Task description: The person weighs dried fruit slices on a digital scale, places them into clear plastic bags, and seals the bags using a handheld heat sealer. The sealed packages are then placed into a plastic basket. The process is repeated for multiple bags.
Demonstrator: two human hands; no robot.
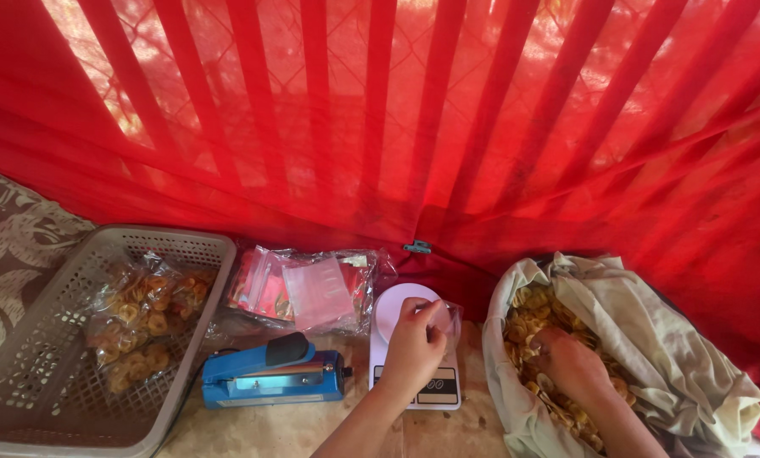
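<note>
The right hand [572, 363] is nearest, buried among chips [528, 326] in the sack [651, 339] at the surface's right edge; its grip cannot be told. The left hand [414, 339] pinches a clear bag [448, 318] above the scale [414, 386], beside the blue sealer [270, 377].

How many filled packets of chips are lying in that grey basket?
3, as far as I can tell, all in the grey basket: one upper left, one upper right, one below. They overlap, so more may be hidden.
</note>
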